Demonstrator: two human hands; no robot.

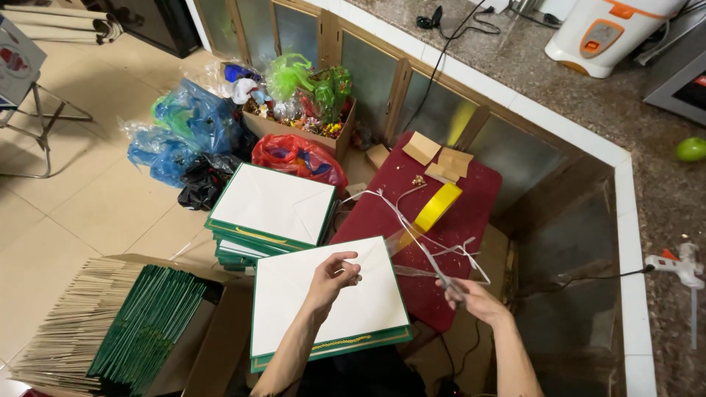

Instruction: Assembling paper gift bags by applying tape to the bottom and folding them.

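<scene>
The left hand (332, 278) is resting over a white envelope (323, 298), its fingers curled loosely with the tips pinched together just above the paper; whether they are pinching anything is not possible to tell; the envelope is lying flap side up on a short stack of green-edged cards (331, 347) directly under that hand; the right hand (469, 295) is closing around the end of a bundle of clear ribbon strips (426, 246), which are trailing away from it across a dark red surface (434, 213); the strips are looping up from that hand toward a yellow tape roll (437, 206) lying beyond it on the same surface, and a clear band from the roll is running down toward the gap between the two hands; further beyond the right hand, small brown card pieces (439, 158) are sitting at the far end of the red surface; beyond the left hand, a second stack (271, 206) of white envelopes over green cards is sitting on the floor; to the left of the left hand, an open carton (129, 323) is holding a dense row of green-edged cards standing on edge; well beyond both hands, a cardboard box (301, 117) of green wrapped trinkets is standing beside blue (184, 125), black and red plastic bags (298, 158); a glue gun (680, 268) is lying on a stone counter (625, 110) to the right of the right hand, near a green ball (691, 149)
</scene>
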